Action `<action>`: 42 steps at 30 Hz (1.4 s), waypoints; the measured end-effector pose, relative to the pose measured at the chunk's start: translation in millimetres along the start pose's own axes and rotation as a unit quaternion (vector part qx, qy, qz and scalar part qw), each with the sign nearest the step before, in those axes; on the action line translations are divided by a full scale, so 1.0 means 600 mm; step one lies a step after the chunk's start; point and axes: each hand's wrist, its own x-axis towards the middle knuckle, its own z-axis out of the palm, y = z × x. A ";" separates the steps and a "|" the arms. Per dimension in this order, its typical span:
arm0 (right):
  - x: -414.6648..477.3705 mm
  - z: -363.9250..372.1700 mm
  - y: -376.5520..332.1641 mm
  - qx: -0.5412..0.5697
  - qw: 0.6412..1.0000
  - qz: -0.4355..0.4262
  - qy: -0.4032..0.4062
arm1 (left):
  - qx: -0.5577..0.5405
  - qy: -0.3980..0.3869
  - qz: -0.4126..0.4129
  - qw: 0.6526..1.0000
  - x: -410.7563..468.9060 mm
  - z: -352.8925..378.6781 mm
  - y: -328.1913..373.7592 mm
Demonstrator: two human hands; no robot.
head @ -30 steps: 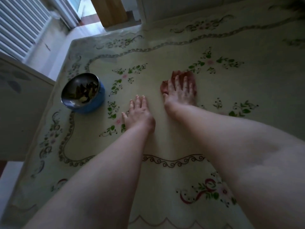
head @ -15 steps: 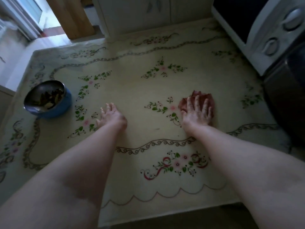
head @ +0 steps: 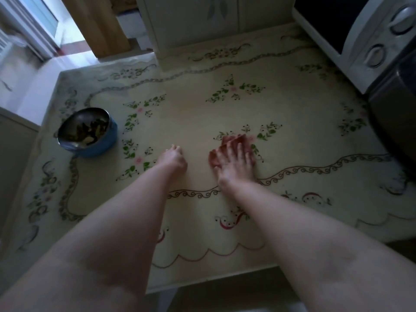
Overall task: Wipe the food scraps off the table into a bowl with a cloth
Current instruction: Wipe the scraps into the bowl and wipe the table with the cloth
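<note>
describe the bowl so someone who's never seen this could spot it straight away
Start at the cream table with the floral pattern and go to its left edge. There stands the bowl: round, blue outside, shiny metal inside, holding dark scraps. Nothing else on the table is blue.

Bare table (head: 202, 118) leftward to bowl (head: 87, 134); oven (head: 360, 41), dark appliance (head: 394, 122) walling right edge; cabinet (head: 191, 23) behind

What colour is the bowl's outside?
Blue; the round steel-lined bowl shows best in the head view.
</note>
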 end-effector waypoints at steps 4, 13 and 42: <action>-0.036 0.021 -0.002 -0.023 0.998 -0.050 -0.021 | -0.008 -0.003 0.001 1.000 -0.009 0.012 0.004; -0.110 0.024 0.116 -0.023 0.998 -0.039 -0.039 | -0.006 0.029 -0.049 0.998 -0.078 0.076 0.090; -0.237 0.068 0.108 0.007 0.996 -0.046 -0.078 | -0.004 0.037 -0.061 0.997 -0.212 0.093 0.065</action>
